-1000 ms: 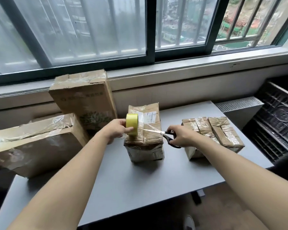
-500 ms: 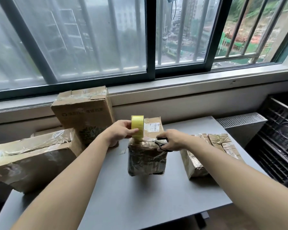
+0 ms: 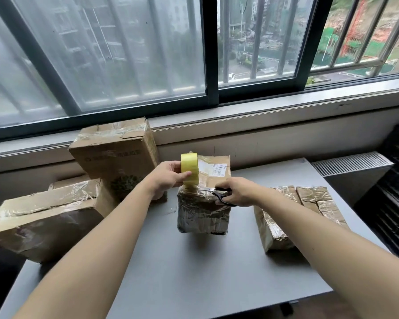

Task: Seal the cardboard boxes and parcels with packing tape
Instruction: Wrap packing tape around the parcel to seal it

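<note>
Centre frame: left grip [image 3: 168,178] clamped on roll [image 3: 189,168], raised over parcel [image 3: 203,212], apparently for tension; right grip [image 3: 237,191] clamped on scissors [image 3: 219,195], seemingly poised to cut.

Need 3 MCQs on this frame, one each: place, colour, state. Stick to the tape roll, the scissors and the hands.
1. Where is the tape roll?
A. Lying on the floor
B. On the windowsill
C. Held over the middle parcel

2. What colour is the tape roll?
A. Yellow
B. Brown
C. Blue

3. What is the right hand doing?
A. Lying open and flat
B. Holding the black scissors
C. Holding a marker pen

Answers:
1 C: the left hand holds the roll upright above the near left edge of the parcel's top.
2 A: the roll is plainly bright yellow against the brown cardboard.
3 B: the fingers are curled round the black handles, and the blades point toward the strip of tape under the roll.
</note>
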The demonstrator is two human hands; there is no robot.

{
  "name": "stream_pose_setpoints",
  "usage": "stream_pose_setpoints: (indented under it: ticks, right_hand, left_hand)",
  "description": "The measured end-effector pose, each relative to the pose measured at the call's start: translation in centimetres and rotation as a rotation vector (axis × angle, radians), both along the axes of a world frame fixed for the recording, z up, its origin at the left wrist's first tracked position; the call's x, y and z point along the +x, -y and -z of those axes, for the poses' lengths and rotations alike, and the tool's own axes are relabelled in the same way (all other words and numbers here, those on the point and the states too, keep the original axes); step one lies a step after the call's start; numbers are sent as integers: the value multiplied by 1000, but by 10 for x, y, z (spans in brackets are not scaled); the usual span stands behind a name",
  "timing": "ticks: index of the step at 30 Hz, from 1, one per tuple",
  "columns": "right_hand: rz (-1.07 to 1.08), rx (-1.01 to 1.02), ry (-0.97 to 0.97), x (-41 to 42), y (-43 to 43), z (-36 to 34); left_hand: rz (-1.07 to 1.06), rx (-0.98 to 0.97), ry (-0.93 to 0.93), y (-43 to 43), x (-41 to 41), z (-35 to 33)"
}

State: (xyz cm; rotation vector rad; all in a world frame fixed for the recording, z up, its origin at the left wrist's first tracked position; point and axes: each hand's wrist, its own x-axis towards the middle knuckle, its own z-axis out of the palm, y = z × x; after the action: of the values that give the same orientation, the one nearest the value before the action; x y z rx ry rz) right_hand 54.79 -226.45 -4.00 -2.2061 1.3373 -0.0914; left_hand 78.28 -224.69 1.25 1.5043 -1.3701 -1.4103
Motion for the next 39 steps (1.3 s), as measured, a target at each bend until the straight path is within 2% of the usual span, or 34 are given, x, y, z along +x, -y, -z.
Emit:
stream_pose_setpoints:
  ticks: [7,20,23,26,29,33,37,39]
  right_hand:
    - [-16,-99,-72,12,11,-2]
    - [-106,-74,31,12,8,6]
    - [-69,-103,-113,18,5,6]
    - [-138,-253,-313,24,2,7]
    - [-126,-357,-380,26,-2,9]
    - [62,-282,-237,21,1,6]
    - [273,-80,-23,14,2,2]
    - [326,-47,74,7,2,1]
  left_hand:
    - [51,15,27,7,-1,-7]
    - [43,39,4,8,-1,0]
    - [22,14,-22,9,-7,-1]
    - [-35,-22,-53,13,-6,-1]
    - [-97,-19,-94,13,-3,2]
    - [-128,-16,-83,9,2,7]
    - [-141,-31,-87,9,-1,7]
    - [-131,-46,-80,10,-6,7]
